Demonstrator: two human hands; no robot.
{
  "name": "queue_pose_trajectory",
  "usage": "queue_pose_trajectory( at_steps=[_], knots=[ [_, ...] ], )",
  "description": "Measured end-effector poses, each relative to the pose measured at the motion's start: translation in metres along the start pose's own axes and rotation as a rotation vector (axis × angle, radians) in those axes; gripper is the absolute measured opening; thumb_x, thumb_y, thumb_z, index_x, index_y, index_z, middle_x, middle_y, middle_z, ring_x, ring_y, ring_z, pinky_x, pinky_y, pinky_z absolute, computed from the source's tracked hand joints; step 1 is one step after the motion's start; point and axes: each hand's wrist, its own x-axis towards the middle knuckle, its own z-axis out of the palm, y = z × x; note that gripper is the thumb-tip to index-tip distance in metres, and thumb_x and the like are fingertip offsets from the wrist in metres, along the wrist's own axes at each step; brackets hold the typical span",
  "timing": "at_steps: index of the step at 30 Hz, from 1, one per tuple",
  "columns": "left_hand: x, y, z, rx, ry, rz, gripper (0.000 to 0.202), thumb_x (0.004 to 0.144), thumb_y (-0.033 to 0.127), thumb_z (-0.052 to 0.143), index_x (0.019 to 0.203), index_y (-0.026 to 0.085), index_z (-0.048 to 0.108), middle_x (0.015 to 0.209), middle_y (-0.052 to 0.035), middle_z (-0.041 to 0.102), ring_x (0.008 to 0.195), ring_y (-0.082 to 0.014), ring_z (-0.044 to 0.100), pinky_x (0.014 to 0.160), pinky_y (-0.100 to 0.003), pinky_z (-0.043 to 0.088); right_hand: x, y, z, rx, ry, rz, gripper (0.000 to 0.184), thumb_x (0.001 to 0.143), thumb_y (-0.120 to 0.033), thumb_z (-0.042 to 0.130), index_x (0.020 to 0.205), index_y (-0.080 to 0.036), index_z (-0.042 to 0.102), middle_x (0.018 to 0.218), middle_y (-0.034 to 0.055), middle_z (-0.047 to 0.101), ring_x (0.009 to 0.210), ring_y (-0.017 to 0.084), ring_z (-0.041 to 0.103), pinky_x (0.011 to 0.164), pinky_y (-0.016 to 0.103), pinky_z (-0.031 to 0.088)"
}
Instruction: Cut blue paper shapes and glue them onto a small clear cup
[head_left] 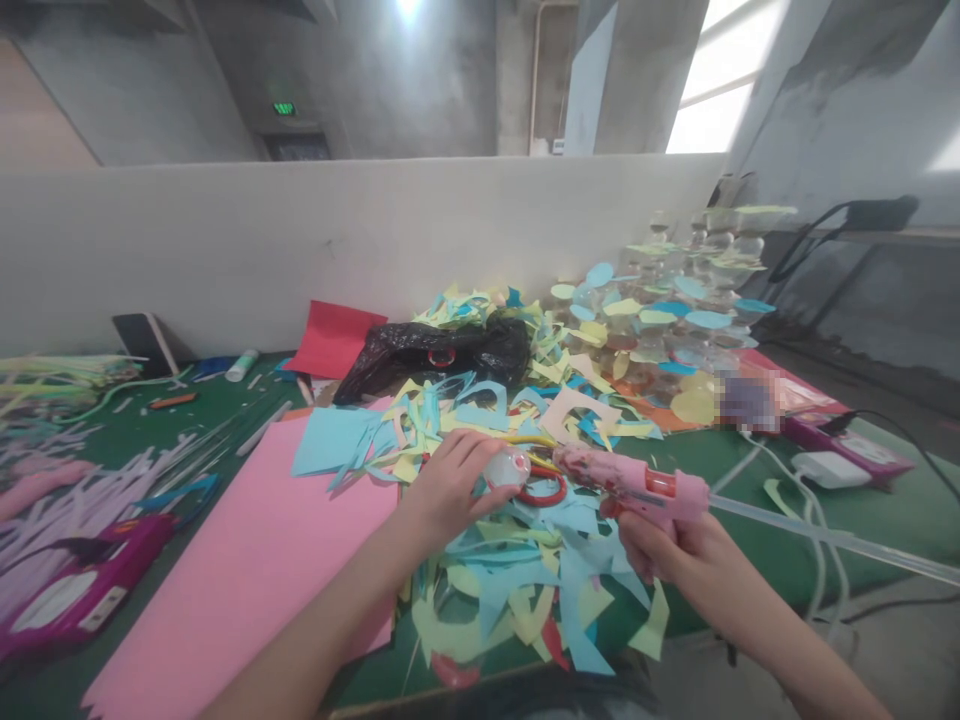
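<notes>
My left hand [448, 487] is closed around a small clear, rounded plastic piece [508, 468] with a reddish spot on its face. In my right hand [656, 545] is a pink hot glue gun [637, 487], its nozzle pointing left toward the clear piece, a short gap apart. A long translucent glue stick [817, 533] runs out of the gun's back. Beneath both hands lie blue and yellow paper scraps [517, 570]. Scissors with a red handle [546, 492] rest among the scraps, partly hidden, beside a yellow loop [529, 440].
Pink paper sheets [300, 540] lie left of the scraps. A black plastic bag [390, 355] sits behind. At the back right stand stacked clear cups with paper discs [690, 310]. Purple power strips [870, 452] and a white cable [814, 520] are on the right; another purple box [90, 585] is front left.
</notes>
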Motion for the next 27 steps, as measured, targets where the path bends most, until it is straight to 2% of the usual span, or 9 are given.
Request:
queue_pose_trajectory(
  at_steps=[3, 10, 17, 22, 27],
  knots=[
    [0.0, 0.0, 0.0, 0.001, -0.009, -0.003, 0.036, 0.089, 0.04, 0.056, 0.117, 0.017, 0.055, 0.104, -0.0102, 0.065, 0.099, -0.0226, 0.058, 0.085, -0.037, 0.05, -0.002, -0.004, 0.001, 0.01, -0.042, -0.033, 0.034, 0.076, -0.053, 0.054, 0.066, -0.02, 0.057, 0.05, -0.0031, 0.046, 0.049, 0.013, 0.043, 0.049, 0.024, 0.042],
    [0.001, 0.001, -0.001, 0.005, 0.005, 0.013, 0.033, 0.091, 0.041, 0.053, 0.114, 0.017, 0.054, 0.102, -0.0104, 0.065, 0.097, -0.0231, 0.058, 0.082, -0.038, 0.05, -0.002, -0.002, 0.007, -0.04, -0.058, -0.08, 0.035, 0.079, -0.049, 0.055, 0.057, -0.023, 0.049, 0.048, -0.0032, 0.044, 0.048, 0.014, 0.042, 0.046, 0.024, 0.037],
    [0.001, 0.0, -0.001, 0.009, 0.021, 0.03, 0.034, 0.09, 0.039, 0.056, 0.114, 0.015, 0.053, 0.103, -0.0108, 0.066, 0.097, -0.0226, 0.057, 0.083, -0.037, 0.05, -0.001, 0.006, 0.01, -0.027, -0.065, -0.017, 0.037, 0.08, -0.051, 0.054, 0.06, -0.021, 0.046, 0.052, -0.0032, 0.046, 0.049, 0.012, 0.043, 0.048, 0.024, 0.04],
    [0.001, 0.0, -0.001, 0.018, 0.02, 0.029, 0.035, 0.091, 0.041, 0.055, 0.115, 0.016, 0.053, 0.103, -0.0106, 0.065, 0.098, -0.0229, 0.057, 0.083, -0.037, 0.05, -0.001, 0.003, 0.01, -0.029, -0.062, -0.033, 0.039, 0.08, -0.053, 0.054, 0.058, -0.022, 0.043, 0.051, -0.004, 0.042, 0.049, 0.012, 0.04, 0.048, 0.024, 0.039],
    [0.001, 0.0, -0.001, 0.001, 0.011, 0.012, 0.035, 0.09, 0.042, 0.055, 0.115, 0.017, 0.055, 0.102, -0.0099, 0.065, 0.098, -0.0228, 0.057, 0.084, -0.037, 0.05, -0.001, 0.001, 0.01, -0.042, -0.06, -0.025, 0.039, 0.079, -0.052, 0.053, 0.058, -0.022, 0.043, 0.051, -0.0034, 0.044, 0.048, 0.012, 0.041, 0.047, 0.024, 0.039]
  ],
)
